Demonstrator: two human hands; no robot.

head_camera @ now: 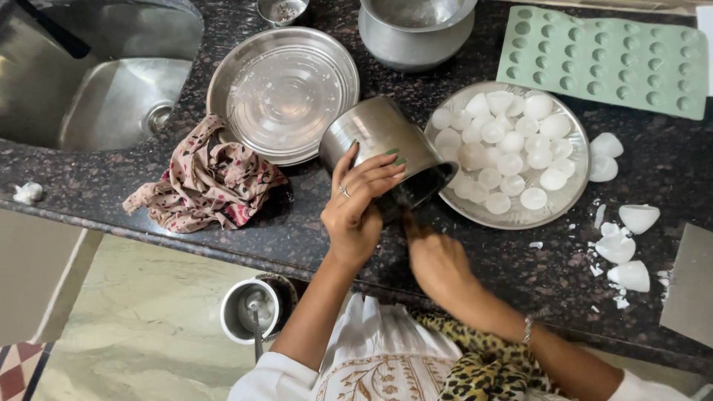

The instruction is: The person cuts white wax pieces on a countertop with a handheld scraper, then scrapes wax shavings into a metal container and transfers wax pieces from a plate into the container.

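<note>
Left hand (356, 199) gripping tilted steel pot (382, 145), right hand (434, 260) blurred, grip unclear, steel plate (568, 200) heaped with white ice domes (505, 152), counter (312, 230).

Kitchen counter, counted: two hands, left (355, 202) and right (438, 263); one tilted steel cup (382, 137); two steel plates, one empty (282, 93), one (512, 215) heaped with ice pieces too many to count; one green tray (605, 59); one sink (96, 74); one patterned cloth (204, 178).

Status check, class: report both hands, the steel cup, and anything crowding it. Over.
Left hand grips tilted steel cup. Right hand at its mouth, blurred. Plate of white pieces touching cup rim; patterned cloth to the left.
</note>
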